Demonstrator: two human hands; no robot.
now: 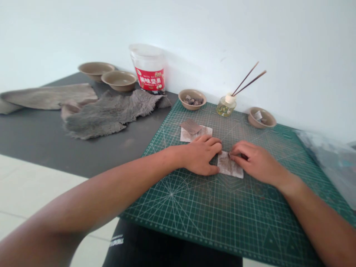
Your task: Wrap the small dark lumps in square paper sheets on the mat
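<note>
On the green cutting mat (200,207) lies a small white square sheet (229,168) with brown smudges. My left hand (201,155) rests palm down at its left edge, thumb and fingers apart, the thumb touching the sheet. My right hand (254,163) is closed in a pinch over the sheet's upper part. A small dark piece shows at its fingertips, too small to name. Behind my left hand is another white sheet (207,131), partly hidden by the hand, with a flat brown rectangular piece (191,126) lying across it.
Along the wall stand a bowl of dark chips (193,100), a reed diffuser (226,106), and a bowl with small pieces (261,118). Two bowls (96,69), a plastic tub (148,70) and grey hide-like material (102,111) are left; clear plastic bags (330,159) lie right.
</note>
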